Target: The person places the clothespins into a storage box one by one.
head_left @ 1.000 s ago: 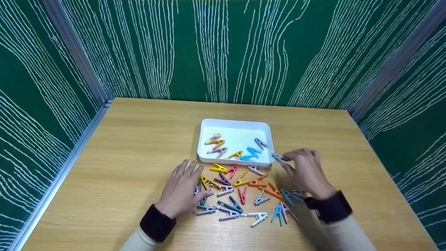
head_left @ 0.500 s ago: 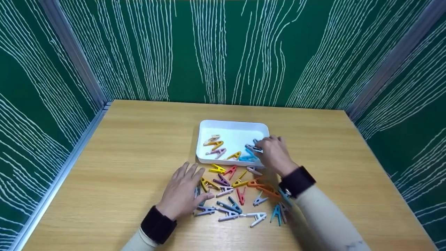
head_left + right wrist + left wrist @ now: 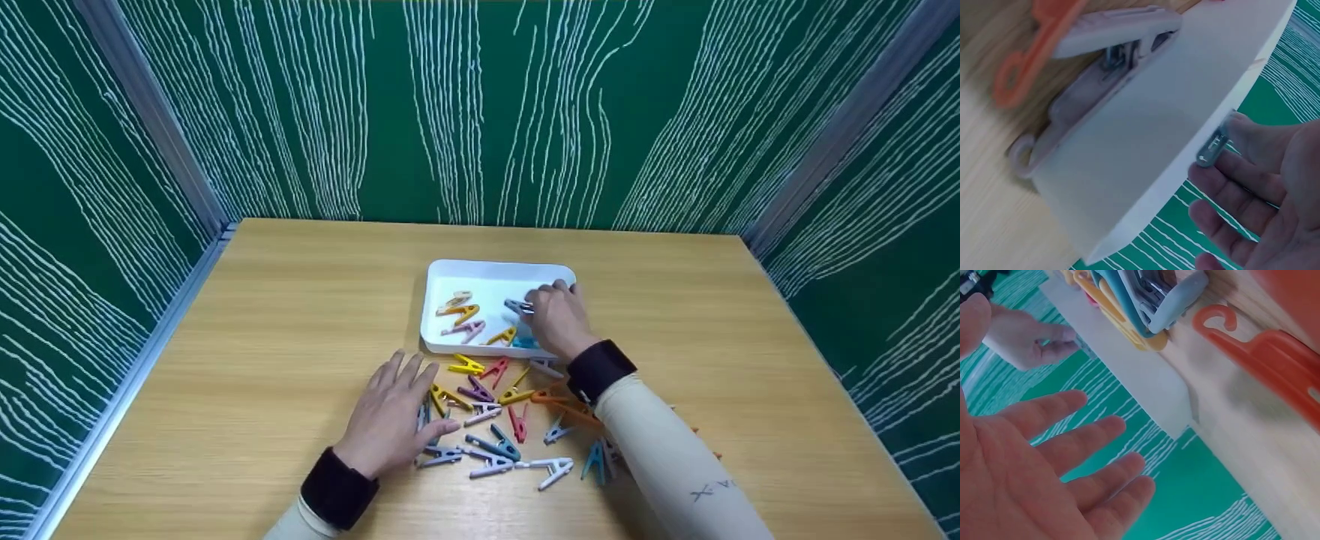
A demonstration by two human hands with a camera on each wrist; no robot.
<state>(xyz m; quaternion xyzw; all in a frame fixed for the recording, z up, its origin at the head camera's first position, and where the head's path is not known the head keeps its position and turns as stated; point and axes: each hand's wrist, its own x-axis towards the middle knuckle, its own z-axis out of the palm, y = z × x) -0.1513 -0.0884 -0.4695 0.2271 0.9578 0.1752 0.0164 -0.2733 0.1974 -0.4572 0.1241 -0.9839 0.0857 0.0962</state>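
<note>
My right hand point(image 3: 559, 322) reaches over the right part of the white tray point(image 3: 499, 266). Between thumb and fingers it pinches a grey-blue clothespin point(image 3: 517, 306), also visible as a grey clothespin point(image 3: 1213, 147) beyond the tray wall in the right wrist view. Inside the tray lie a beige, two yellow-orange and a pink clothespin point(image 3: 465, 330). A blue clothespin point(image 3: 525, 342) there is partly covered by the hand. My left hand point(image 3: 394, 416) is spread palm down, left of the pile, its thumb near a dark yellow clothespin point(image 3: 450, 399); no object is in it.
Many loose clothespins lie in front of the tray, among them a red one point(image 3: 517, 424), a teal one point(image 3: 499, 444) and a white one point(image 3: 555, 472). Orange ones sit partly under the right forearm. Green panels with white lines border the wooden table point(image 3: 300, 285).
My right hand has carried the grey-blue clothespin from beside the tray's right edge leftward to above the tray's inside. The left hand has stayed nearly still.
</note>
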